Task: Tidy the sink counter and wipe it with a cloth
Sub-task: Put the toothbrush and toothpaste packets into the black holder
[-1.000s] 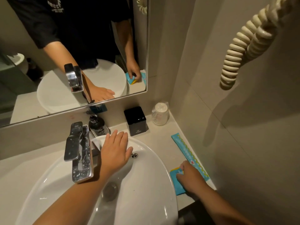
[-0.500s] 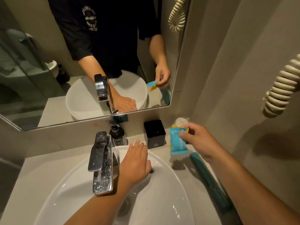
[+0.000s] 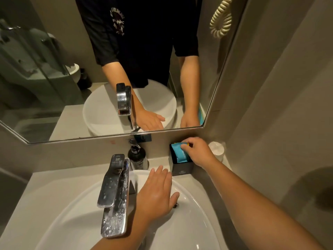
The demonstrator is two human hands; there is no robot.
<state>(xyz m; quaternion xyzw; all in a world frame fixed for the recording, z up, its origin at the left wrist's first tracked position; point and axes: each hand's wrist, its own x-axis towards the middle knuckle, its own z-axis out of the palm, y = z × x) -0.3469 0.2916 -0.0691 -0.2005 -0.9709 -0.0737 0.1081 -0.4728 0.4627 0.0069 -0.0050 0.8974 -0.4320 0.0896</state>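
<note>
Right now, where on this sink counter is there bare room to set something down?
Bare: the counter left of the faucet, between basin and mirror wall. Crowded: the back right corner, with soap bottle, black box under the right hand, and wrapped cup.

At centre right of the frame, the right hand (image 3: 200,152) pinches a blue foil packet (image 3: 181,154) that sits partly inside an open black square box (image 3: 182,168). The left hand (image 3: 155,193) lies flat on the white oval basin's (image 3: 198,213) rim beside the chrome tap (image 3: 113,193).
</note>
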